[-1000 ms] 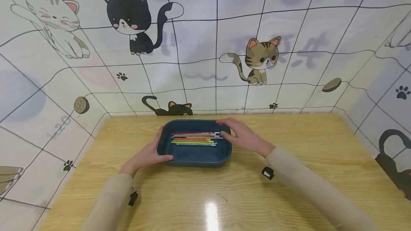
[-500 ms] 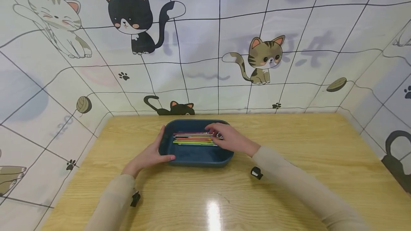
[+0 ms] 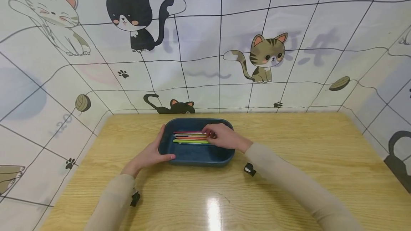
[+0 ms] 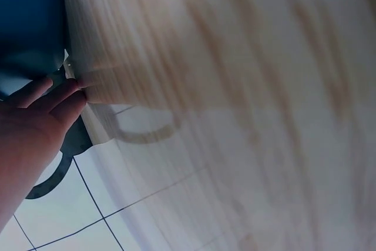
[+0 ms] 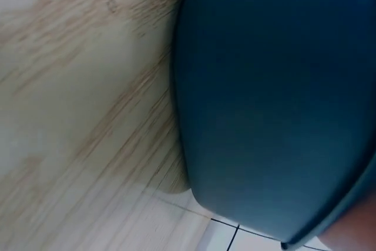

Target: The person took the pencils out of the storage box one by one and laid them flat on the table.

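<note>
A dark blue rectangular tray (image 3: 199,155) with rounded corners sits near the table's back edge. Inside it lie several colored pencils (image 3: 189,139), side by side and roughly parallel, in red, orange, yellow-green and other colors. My left hand (image 3: 148,156) holds the tray's left end, thumb over the front rim and fingers along the outer wall. In the left wrist view, its fingertips (image 4: 70,92) rest by the blue wall. Reaching over the right end, my right hand (image 3: 224,136) has its fingers bent down onto the pencils' right ends; I cannot tell whether they pinch any.
The wooden table (image 3: 273,188) extends around the tray on all sides. A white cloth wall (image 3: 199,52) printed with cartoon cats and grid lines stands close behind. The tray's outer wall (image 5: 270,98) fills much of the right wrist view.
My right hand has moved left from the tray's right rim onto the pencils, its fingers bending down. My left hand stays on the tray.
</note>
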The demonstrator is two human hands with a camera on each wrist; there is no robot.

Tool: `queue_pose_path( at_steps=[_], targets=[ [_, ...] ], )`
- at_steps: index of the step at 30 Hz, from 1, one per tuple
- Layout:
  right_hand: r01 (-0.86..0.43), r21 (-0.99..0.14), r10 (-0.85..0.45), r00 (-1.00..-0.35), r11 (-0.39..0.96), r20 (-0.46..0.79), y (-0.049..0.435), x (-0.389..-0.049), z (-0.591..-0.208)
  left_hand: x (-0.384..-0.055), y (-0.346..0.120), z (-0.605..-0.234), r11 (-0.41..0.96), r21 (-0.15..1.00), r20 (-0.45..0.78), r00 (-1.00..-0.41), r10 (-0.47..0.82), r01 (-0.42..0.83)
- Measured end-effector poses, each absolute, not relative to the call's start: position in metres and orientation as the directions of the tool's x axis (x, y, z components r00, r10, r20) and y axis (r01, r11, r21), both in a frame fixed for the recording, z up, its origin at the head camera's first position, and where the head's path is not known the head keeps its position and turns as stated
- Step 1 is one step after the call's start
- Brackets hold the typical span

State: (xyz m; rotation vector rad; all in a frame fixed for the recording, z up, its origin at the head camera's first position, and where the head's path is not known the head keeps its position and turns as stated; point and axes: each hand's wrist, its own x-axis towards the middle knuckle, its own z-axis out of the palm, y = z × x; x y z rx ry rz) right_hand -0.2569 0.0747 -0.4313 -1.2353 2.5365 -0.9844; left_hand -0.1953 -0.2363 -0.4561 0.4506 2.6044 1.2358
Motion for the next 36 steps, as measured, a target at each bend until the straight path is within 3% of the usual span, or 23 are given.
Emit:
queue_pose_path(
  at_steps=[13, 19, 36],
  targets=[
    [-0.618, -0.598, -0.785, -0.619, 0.511, -0.031, 0.055, -0.262, -0.436, -0.194, -0.237, -0.457, 0.591, 0.793, -0.090, -0.931, 0.353, 0.148],
    [-0.576, -0.600, -0.761, -0.643, 0.555, -0.086, 0.049, -0.262, -0.439, -0.195, -0.238, -0.458, 0.584, 0.796, -0.079, -0.931, 0.356, 0.156],
    [-0.670, -0.435, -0.755, -0.655, 0.601, -0.034, 0.041, -0.262, -0.450, -0.198, -0.239, -0.457, 0.577, 0.799, -0.082, -0.921, 0.381, 0.167]
  ],
)
